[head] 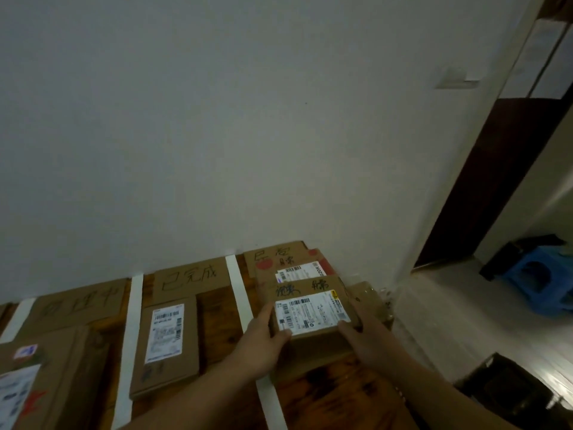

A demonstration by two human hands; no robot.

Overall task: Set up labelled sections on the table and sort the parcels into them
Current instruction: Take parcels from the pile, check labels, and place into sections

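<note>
Head view: the counter (pixel 217 324) fills the bottom of the frame under a bare wall, and white tape (pixel 131 336) strips split it into sections. At 8 o'clock the left parcel (pixel 46 383) lies in its section, with the left label (pixel 80 302) at its 12 o'clock; that writing is too faint to read. At 7 o'clock, across the tape, the middle parcel (pixel 167 346) lies flat below the middle label (pixel 189 279), which is handwritten in dark marker.

At 6 o'clock, past another strip, is the right section. The right label (pixel 276 254) lies against the wall, the back parcel (pixel 297 270) is just below it, and the parcel (pixel 310 313) you hold overlaps the back parcel's near edge. Your left hand (pixel 263 339) grips its 8 o'clock corner, thumb along the left edge. Your right hand (pixel 366 339) grips its 4 o'clock corner, fingers clasped on it. I cannot tell whether it rests on the stack or hangs just above. At its 3 o'clock a brown box (pixel 369 301) sits at the counter's end, and a blue stool (pixel 539 274) stands on the floor well apart.

As I judge it, setup is done: labels and dividers are in place. Sorting is well along, with a parcel in every section. What's left is to let this one go and fetch any parcels out of view.
</note>
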